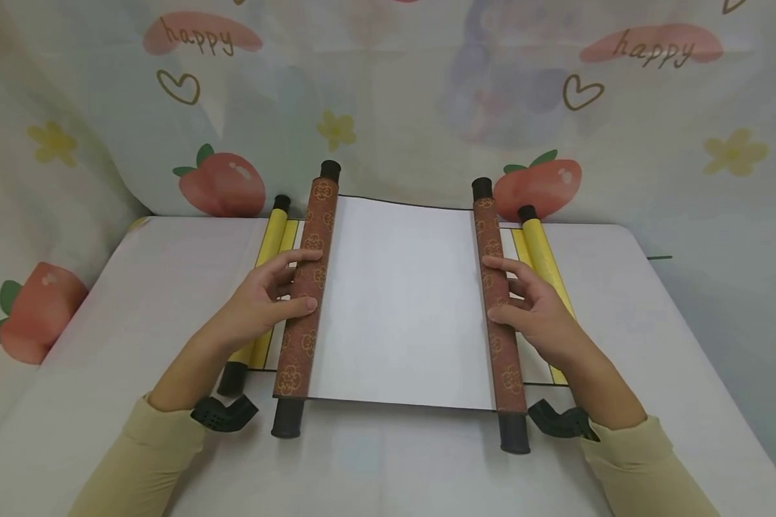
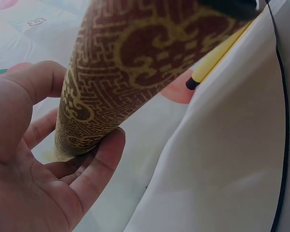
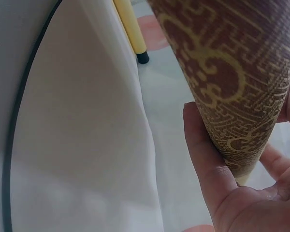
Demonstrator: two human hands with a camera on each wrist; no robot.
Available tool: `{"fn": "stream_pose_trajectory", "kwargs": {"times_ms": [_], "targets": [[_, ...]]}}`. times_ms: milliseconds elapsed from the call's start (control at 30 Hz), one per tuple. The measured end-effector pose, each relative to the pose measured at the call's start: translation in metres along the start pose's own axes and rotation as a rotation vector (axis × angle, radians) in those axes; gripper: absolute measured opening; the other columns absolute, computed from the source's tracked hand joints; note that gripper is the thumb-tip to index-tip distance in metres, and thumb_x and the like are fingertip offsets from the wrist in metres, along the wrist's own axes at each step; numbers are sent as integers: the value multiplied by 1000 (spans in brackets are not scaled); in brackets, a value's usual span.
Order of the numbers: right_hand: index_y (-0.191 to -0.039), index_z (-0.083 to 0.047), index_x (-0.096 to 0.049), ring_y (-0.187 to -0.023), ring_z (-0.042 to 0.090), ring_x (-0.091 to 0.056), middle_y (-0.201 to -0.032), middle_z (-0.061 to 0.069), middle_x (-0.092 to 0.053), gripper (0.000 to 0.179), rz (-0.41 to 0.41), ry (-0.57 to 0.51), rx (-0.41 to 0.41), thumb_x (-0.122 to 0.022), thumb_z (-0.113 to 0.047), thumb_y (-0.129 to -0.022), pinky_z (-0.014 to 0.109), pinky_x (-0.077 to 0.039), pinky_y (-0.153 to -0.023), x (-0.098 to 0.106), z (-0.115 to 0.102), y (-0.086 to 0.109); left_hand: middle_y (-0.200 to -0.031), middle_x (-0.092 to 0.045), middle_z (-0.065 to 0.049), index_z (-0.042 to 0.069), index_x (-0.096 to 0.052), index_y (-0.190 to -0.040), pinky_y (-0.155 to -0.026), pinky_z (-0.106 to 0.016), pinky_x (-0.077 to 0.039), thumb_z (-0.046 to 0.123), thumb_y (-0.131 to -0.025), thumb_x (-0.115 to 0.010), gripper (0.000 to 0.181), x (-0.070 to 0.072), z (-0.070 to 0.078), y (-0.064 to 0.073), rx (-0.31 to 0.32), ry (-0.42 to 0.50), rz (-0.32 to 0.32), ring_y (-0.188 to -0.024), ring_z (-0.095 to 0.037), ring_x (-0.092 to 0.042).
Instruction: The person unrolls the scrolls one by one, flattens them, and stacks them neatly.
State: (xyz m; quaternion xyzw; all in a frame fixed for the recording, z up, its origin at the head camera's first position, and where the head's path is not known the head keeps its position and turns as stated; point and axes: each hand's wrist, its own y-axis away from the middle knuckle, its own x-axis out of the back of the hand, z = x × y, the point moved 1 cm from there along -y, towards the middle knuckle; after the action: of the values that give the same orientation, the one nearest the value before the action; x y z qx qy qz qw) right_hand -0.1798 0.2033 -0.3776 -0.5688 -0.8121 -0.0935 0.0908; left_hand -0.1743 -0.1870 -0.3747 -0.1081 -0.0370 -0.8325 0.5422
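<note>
A hanging scroll with reddish-brown, gold-patterned rolls is spread partly apart, its blank white sheet (image 1: 401, 301) between them. My left hand (image 1: 261, 298) grips the left brown roll (image 1: 307, 323), thumb and index finger on its near face. On the other side my right hand (image 1: 543, 312) holds the right brown roll (image 1: 501, 337) the same way. Both wrist views show the patterned roll (image 2: 106, 72) (image 3: 232, 67) inside the curled fingers. Black knobs (image 1: 287, 418) cap the roll ends. The sheet appears raised above the table.
Beneath the brown scroll lies a second one with yellow rolls (image 1: 273, 237) (image 1: 546, 258) and black end caps, its middle covered. The white table (image 1: 375, 474) meets a cloth backdrop (image 1: 388, 108) printed with peaches, flowers and "happy". A dark device (image 1: 225, 414) sits at each wrist.
</note>
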Motion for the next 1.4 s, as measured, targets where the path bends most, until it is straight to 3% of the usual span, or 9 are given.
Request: {"fn": "stream_pose_trajectory", "kwargs": {"times_ms": [300,533,667,867,1400], "targets": [[-140,-22,-34,-103,32,-53,-131,14,-37,61,-5,-15,8,-51,3,-88,35,-52,-74,3,0,0,-130,-41,-3,26,-40,-135,-78,-43,-50,15,-83,-68,60,1,-3,-1,7,-5,9,-112,-27,-49],[-137,-19,-39,-106,30,-48,-139,4,-31,56,20,9,20,-48,5,-88,33,-51,-74,4,1,0,-130,-41,-3,25,-41,-135,-78,-43,-50,15,-83,-68,60,1,-3,-1,0,-4,9,-112,-27,-49],[-135,-19,-41,-104,30,-52,-136,6,-33,52,37,6,-6,-60,-7,-88,32,-51,-74,3,1,0,-130,-41,-4,25,-40,-136,-78,-42,-50,15,-83,-69,60,1,-2,0,-4,-10,8,-111,-27,-50],[-133,-21,-42,-100,27,-55,-135,5,-33,67,54,4,-51,-75,-13,-76,36,-52,-71,2,3,-1,-131,-41,-6,23,-39,-137,-78,-41,-50,15,-83,-68,61,2,0,0,-10,-13,5,-112,-27,-50],[-136,-22,-38,-108,32,-49,-137,7,-33,61,65,31,-19,-60,0,-84,33,-51,-73,8,0,1,-132,-41,-8,23,-39,-137,-79,-41,-49,14,-84,-68,61,3,-1,0,-11,-10,7,-113,-28,-49]]}}
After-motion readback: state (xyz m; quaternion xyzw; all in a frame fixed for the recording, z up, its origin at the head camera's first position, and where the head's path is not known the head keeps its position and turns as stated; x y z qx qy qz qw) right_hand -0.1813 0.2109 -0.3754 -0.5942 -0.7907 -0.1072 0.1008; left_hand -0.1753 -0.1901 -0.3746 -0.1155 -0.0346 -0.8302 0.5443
